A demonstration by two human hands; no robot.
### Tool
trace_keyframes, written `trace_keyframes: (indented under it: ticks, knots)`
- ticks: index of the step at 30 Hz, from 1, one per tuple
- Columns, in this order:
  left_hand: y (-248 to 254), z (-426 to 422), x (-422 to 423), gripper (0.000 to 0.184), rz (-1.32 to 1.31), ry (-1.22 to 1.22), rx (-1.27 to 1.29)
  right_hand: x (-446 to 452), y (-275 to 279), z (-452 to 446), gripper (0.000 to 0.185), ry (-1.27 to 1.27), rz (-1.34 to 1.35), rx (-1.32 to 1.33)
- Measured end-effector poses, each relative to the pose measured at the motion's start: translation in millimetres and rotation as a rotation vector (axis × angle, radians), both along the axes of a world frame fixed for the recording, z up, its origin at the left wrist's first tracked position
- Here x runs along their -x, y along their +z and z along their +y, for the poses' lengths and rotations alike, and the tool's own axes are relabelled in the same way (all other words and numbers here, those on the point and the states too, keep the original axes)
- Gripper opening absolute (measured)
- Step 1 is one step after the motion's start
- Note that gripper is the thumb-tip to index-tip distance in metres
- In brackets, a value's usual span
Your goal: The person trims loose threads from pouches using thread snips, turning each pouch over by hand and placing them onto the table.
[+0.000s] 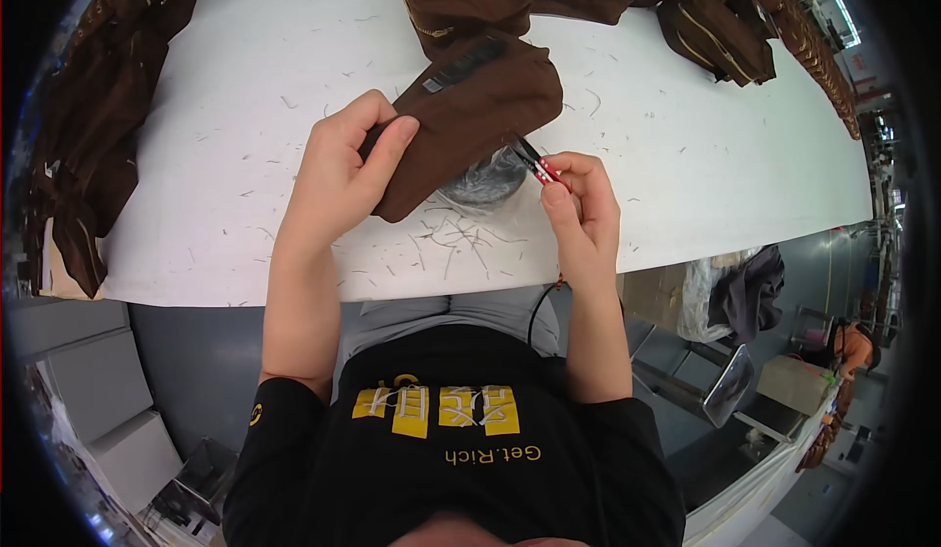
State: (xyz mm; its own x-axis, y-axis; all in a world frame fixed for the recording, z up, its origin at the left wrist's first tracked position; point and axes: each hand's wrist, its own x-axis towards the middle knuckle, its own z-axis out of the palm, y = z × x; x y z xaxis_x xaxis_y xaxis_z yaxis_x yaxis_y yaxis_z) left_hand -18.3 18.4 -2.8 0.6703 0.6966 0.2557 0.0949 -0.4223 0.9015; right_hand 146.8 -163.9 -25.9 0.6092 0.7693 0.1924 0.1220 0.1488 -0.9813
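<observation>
A brown fabric bag (480,106) with a dark label near its upper edge is held above the white table. My left hand (343,170) pinches its left end between thumb and fingers. At the bag's lower right edge, my right hand (585,216) grips thread snips (537,163) with red handles, their dark blades pointing up and left at the fabric. Partly hidden under the bag sits a round container lined with clear plastic (485,186).
Loose thread scraps (461,238) litter the white table (245,184). Brown bags pile up along the left (108,125) and the far edge (466,3). A stool (720,385) stands below right; another person (855,346) is at far right.
</observation>
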Motion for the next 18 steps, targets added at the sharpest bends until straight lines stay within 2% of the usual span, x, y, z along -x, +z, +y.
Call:
trace_keyframes:
  ticks: [4,7,10,16,18]
  knots:
    - [-0.6,2.1,2.3,0.025,0.013,0.0,-0.002,4.5,-5.5,-6.3,0.019,-0.04,-0.196,0.047]
    - [-1.1,2.0,2.0,0.025,0.004,-0.002,0.003,4.8,-7.2,-5.4,0.02,-0.064,-0.214,0.062]
    - [-0.3,1.6,1.3,0.025,-0.008,-0.004,0.015,5.1,-4.7,-5.6,0.02,-0.135,-0.39,0.106]
    - [-1.6,1.3,1.4,0.025,-0.015,-0.014,0.031,8.5,-2.6,-4.5,0.021,-0.172,-0.405,0.129]
    - [-2.2,2.1,1.8,0.025,-0.022,-0.018,0.052,10.2,-10.1,-0.6,0.022,-0.18,-0.45,0.062]
